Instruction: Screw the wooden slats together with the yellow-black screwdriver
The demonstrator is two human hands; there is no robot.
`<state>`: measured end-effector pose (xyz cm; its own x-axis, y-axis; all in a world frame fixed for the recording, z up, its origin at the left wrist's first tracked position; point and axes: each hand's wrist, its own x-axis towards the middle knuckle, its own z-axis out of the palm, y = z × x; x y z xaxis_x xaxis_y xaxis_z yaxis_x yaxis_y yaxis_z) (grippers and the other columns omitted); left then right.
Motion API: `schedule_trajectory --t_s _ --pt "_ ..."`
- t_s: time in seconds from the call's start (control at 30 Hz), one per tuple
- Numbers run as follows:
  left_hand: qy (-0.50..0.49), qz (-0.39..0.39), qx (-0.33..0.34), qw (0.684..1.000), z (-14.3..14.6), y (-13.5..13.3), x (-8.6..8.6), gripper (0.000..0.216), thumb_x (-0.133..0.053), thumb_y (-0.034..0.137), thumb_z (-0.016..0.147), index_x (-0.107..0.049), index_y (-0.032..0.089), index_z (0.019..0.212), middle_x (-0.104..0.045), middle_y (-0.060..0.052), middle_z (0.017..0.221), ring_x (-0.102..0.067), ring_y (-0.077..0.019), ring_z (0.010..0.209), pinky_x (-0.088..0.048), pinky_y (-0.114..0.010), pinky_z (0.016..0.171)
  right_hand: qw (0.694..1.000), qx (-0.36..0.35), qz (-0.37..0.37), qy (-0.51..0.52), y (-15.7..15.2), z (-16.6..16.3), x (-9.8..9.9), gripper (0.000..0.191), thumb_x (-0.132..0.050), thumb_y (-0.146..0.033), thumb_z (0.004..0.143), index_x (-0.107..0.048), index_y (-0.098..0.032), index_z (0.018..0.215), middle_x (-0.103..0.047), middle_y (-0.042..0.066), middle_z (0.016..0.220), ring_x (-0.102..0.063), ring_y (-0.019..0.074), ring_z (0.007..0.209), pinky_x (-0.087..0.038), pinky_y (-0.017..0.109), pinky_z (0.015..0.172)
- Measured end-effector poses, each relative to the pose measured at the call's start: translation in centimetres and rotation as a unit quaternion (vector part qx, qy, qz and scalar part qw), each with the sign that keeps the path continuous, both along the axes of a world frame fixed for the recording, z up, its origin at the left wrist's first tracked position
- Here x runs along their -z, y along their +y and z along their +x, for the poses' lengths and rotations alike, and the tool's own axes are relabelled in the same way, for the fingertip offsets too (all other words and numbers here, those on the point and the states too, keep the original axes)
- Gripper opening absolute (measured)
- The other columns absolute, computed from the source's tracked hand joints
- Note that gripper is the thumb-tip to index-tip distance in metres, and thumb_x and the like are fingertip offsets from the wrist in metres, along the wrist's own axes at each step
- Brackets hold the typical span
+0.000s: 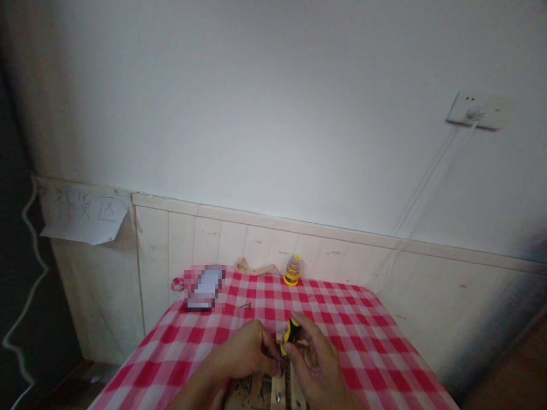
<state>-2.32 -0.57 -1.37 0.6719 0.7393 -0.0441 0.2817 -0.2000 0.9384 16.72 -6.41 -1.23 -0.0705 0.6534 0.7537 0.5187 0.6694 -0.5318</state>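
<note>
My right hand (318, 361) is closed around a yellow and black screwdriver (292, 330), which is tilted with its tip end down. Close beside it, the fingers of my left hand (252, 353) are pinched together at the lower end of the screwdriver. Whatever they grip there is too small and too covered to make out. Under both hands are pale wooden strips (277, 386), with a small metal fastener (278, 397) on one of them. A brown printed cardboard piece (250, 393) lies beneath, partly hidden by my left arm.
A red-and-white checked cloth (359, 324) covers the table. At its back stand a yellow bit case (293, 270) and a curved wooden piece (255, 267). A phone (205, 289) lies at the back left, and a small hex key (247, 306) nearer. Behind is a panelled wall (205, 233).
</note>
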Motion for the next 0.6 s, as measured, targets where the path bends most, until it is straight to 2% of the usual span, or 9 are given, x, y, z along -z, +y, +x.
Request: schedule_trajectory --t_s 0.27,0.6 --pt "0.008 0.004 -0.01 1.0 0.0 0.2 0.2 0.025 -0.079 0.029 0.061 -0.084 0.018 0.083 -0.076 -0.003 0.07 -0.055 -0.0117 0.058 -0.039 -0.021 0.058 1.0 0.014 -0.021 -0.004 0.2 0.3 0.5 0.043 -0.07 -0.024 0.09 -0.063 -0.03 0.133 -0.078 0.009 0.109 -0.079 0.0236 0.087 -0.068 0.032 0.073" --pt "-0.018 -0.041 -0.004 0.999 0.1 -0.1 -0.3 0.022 -0.079 0.026 0.059 -0.084 0.016 0.078 -0.072 0.0 0.064 -0.049 -0.0099 0.054 -0.036 -0.022 0.056 0.999 0.035 -0.006 -0.031 0.4 0.9 1.4 0.045 -0.073 -0.028 0.089 -0.062 -0.03 0.133 -0.077 0.009 0.111 -0.078 0.0239 0.087 -0.068 0.033 0.077"
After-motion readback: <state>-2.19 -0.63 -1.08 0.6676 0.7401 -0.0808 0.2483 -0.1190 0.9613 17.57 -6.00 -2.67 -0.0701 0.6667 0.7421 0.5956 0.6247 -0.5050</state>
